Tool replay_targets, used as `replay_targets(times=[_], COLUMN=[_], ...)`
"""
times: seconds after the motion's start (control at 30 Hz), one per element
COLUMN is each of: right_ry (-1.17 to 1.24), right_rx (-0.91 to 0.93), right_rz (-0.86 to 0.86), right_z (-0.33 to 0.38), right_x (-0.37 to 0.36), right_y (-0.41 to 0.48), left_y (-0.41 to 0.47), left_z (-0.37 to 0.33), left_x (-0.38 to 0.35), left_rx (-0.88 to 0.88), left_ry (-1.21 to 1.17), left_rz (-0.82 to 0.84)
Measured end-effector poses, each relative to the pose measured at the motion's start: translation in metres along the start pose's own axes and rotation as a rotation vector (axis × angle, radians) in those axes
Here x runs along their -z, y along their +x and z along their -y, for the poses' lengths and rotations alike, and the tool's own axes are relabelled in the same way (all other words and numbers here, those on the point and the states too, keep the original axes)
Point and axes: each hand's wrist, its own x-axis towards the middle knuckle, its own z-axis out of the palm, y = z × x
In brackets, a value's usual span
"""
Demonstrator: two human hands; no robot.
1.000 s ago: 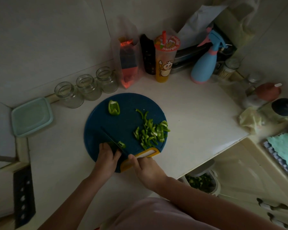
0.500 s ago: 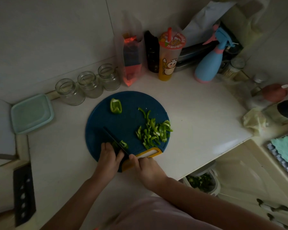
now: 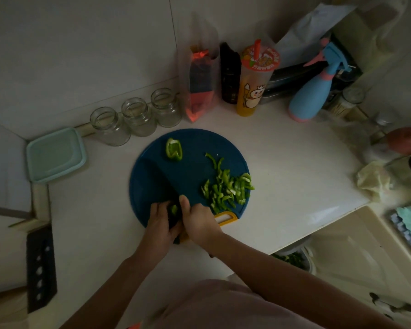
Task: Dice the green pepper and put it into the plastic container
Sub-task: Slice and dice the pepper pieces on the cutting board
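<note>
A round blue cutting board (image 3: 190, 143) lies on the white counter. At its near edge my left hand (image 3: 160, 222) holds down a small green pepper piece (image 3: 174, 209). My right hand (image 3: 199, 218) grips a dark knife (image 3: 161, 180), forefinger along the spine, blade pointing away to the left beside that piece. A pile of cut pepper strips (image 3: 227, 188) lies on the board's right side. A larger uncut pepper piece (image 3: 173, 149) sits at the board's far side. The plastic container (image 3: 55, 154), pale green with its lid on, stands at the far left.
Three empty glass jars (image 3: 138, 116) line the wall behind the board. A plastic bag (image 3: 199, 86), a dark bottle (image 3: 229, 72), a drink cup (image 3: 254, 84) and a blue spray bottle (image 3: 314, 91) stand further back. A bin with green scraps (image 3: 292, 258) sits below the counter edge.
My right hand has moved left over the board's yellow handle, close against my left hand. The knife blade now lies steeper across the board. The camera has shifted slightly.
</note>
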Motion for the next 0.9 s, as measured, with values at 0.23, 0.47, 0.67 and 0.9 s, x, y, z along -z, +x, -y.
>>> replay_targets(times=[0.23,0.47,0.67,0.9], right_ry=[0.223,0.169,-0.06,-0.19], right_rx=[-0.132,0.023,0.186,0.198], right_rz=[-0.03,-0.016,0.002,0.005], right_z=[-0.034,-0.044,-0.05,-0.05], right_x=[0.021,0.021,0.016,0.02], right_y=[-0.01,-0.03,-0.039,-0.044], left_y=[-0.012,-0.01,-0.001,0.004], left_z=[0.004,-0.003,-0.008,-0.004], left_x=[-0.005,-0.011,-0.006,0.007], left_rx=[-0.06,-0.053,-0.049,-0.106], left_ry=[-0.026,-0.028,0.037,0.251], left_rz=[-0.153,-0.202,-0.191,-0.197])
